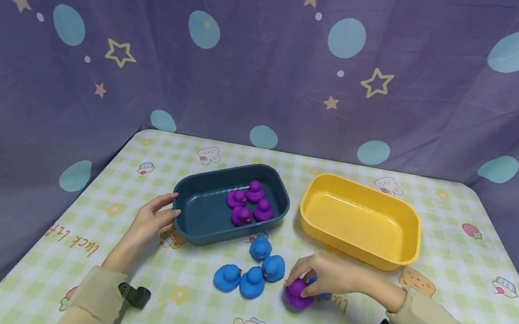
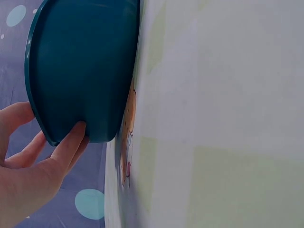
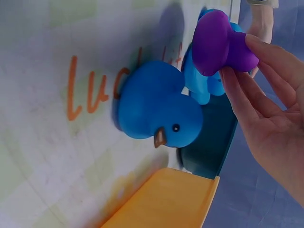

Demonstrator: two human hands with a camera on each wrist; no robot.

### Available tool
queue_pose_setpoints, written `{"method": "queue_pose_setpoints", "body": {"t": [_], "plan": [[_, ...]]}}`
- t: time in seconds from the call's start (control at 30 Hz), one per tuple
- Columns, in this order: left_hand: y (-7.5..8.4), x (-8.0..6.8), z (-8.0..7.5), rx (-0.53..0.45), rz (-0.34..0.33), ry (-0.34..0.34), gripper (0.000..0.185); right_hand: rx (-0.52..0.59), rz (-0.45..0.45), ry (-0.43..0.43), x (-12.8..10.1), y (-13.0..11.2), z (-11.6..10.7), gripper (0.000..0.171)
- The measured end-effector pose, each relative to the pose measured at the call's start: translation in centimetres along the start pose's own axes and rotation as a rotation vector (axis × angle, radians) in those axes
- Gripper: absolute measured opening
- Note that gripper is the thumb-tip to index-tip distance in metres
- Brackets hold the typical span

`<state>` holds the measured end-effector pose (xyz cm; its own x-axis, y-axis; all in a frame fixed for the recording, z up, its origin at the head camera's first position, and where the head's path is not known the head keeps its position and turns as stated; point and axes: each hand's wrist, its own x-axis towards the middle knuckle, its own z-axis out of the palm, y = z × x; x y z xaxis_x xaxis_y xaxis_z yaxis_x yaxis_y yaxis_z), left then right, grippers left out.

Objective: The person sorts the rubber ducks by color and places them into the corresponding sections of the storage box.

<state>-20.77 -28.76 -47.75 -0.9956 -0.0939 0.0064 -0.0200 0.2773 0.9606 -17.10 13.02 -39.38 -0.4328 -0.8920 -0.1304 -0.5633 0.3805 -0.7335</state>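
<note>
**Hands at the ducks and the blue tub**

Head view: sleeves lie closest to me. My right hand (image 1: 330, 276) pinches a purple duck (image 1: 298, 294) on the checked surface (image 1: 190, 318), beside four blue ducks (image 1: 253, 268). My left hand (image 1: 147, 225), fingers relaxed, touches the dark blue tub (image 1: 198, 215), which holds four purple ducks (image 1: 249, 203). A yellow tub (image 1: 361, 220) stands apart, right.

Left wrist view: fingers (image 2: 66, 147) rest straight against the tub's wall.

Right wrist view: fingertips (image 3: 237, 90) pinch the purple duck; one blue duck (image 3: 156, 111) sits just beside it.
</note>
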Motion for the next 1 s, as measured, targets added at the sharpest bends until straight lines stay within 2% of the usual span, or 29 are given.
{"method": "queue_pose_setpoints", "body": {"t": [0.43, 0.67, 0.87, 1.0], "plan": [[0.0, -0.2, 0.0, -0.005, 0.003, 0.002, 0.065, 0.014, -0.046, 0.022, 1.0, -0.6, -0.7, 0.025], [-0.2, 0.1, -0.1, -0.012, 0.01, 0.005, 0.071, 0.008, -0.045, 0.046, 1.5, -0.9, -1.1, 0.025], [-0.2, 0.2, -0.1, -0.009, 0.005, 0.012, 0.064, 0.044, -0.036, 0.058, 2.0, -1.3, -1.8, 0.025], [-0.2, 0.2, -0.1, -0.011, 0.009, 0.009, 0.067, 0.017, -0.032, 0.069, 2.3, -1.5, -2.1, 0.025]]}}
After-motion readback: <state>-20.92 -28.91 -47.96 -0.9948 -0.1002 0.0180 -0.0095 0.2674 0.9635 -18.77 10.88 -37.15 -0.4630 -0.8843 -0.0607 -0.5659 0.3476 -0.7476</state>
